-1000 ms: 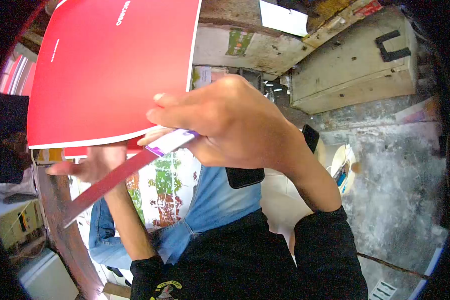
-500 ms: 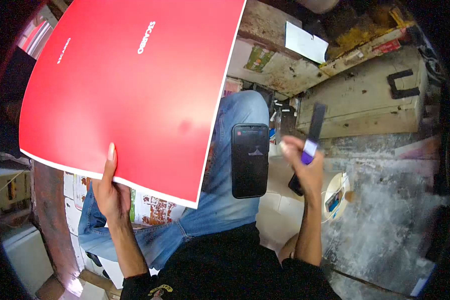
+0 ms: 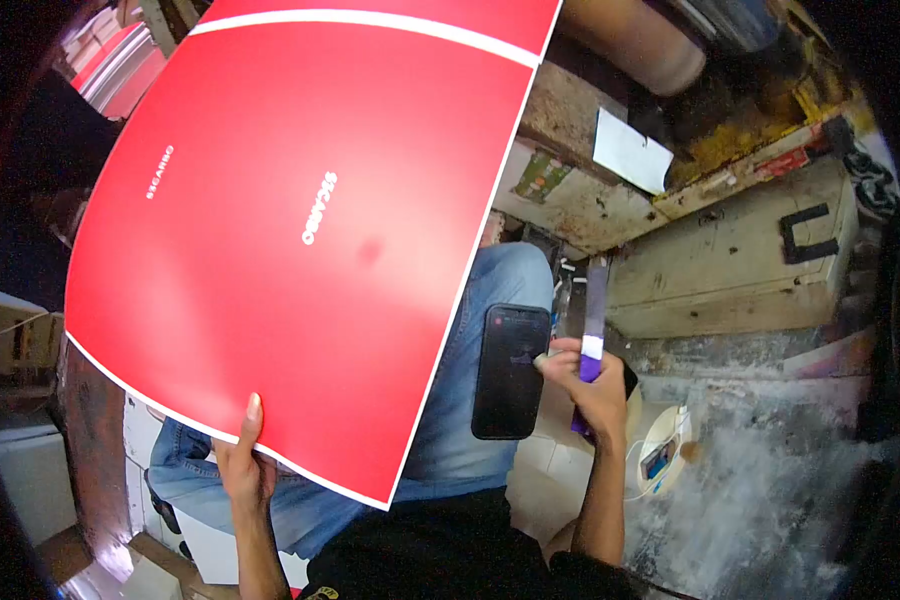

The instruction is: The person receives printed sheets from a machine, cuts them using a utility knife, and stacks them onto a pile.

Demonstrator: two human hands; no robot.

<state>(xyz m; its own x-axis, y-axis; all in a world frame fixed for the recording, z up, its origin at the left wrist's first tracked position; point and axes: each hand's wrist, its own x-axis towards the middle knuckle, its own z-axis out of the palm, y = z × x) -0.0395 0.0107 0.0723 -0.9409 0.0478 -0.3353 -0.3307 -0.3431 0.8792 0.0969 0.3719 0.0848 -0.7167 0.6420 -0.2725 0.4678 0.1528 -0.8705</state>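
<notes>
Red sheet, one: filled the upper left and centre of the frame; white-bordered, crossed by a white band near the top, small white lettering partly blurred. Surface bowed and glossy; judged light, springy and rather slick, liable to crease under a hard pinch. Best hold: the white lower margin, flat-fingered, with a second grip at the far edge against sagging.

Left hand, lower left of centre: closed on that margin, thumb flat on the red face, fingers beneath and mostly hidden.

Phone, one, black: lay screen up, right of centre, at the thigh of the blue jeans.

Right hand, right of centre: fingers curled around the purple grip of a flat strip tool, its grey length upright; clear of the sheet.

White paper, one: upper right.

Pale cabinet, one: far right, dark bracket-shaped mark on its surface.
</notes>
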